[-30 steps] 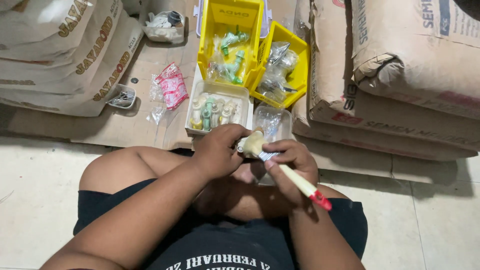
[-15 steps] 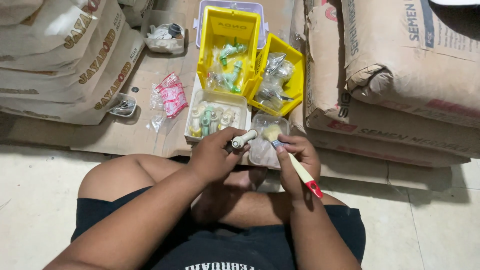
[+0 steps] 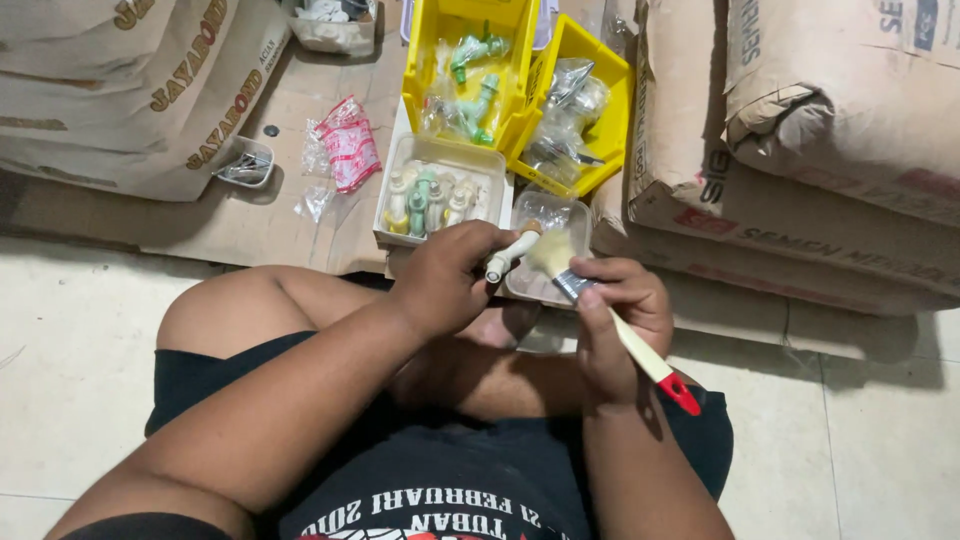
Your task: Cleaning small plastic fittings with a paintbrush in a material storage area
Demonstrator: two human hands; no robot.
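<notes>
My left hand (image 3: 445,278) grips a small white plastic tap fitting (image 3: 510,254), held out over my lap. My right hand (image 3: 615,322) holds a paintbrush (image 3: 620,330) with a pale wooden handle, a red tip and light bristles; the bristles touch the far end of the fitting. Just beyond my hands sit a clear plastic tray (image 3: 400,205) of several white and green fittings and a smaller clear tub (image 3: 545,207). I am sitting on a tiled floor with my legs folded.
Two yellow bins (image 3: 428,75) with bagged green and metal fittings stand behind the trays on flattened cardboard (image 3: 220,215). Stacked cement sacks (image 3: 800,170) rise at the right and sacks (image 3: 130,90) at the left. A red packet (image 3: 350,150) and small clear tub (image 3: 243,165) lie left.
The brush head has shifted from near my left fingers out to the fitting's tip. The fitting now points more to the right. Both hands stay close together.
</notes>
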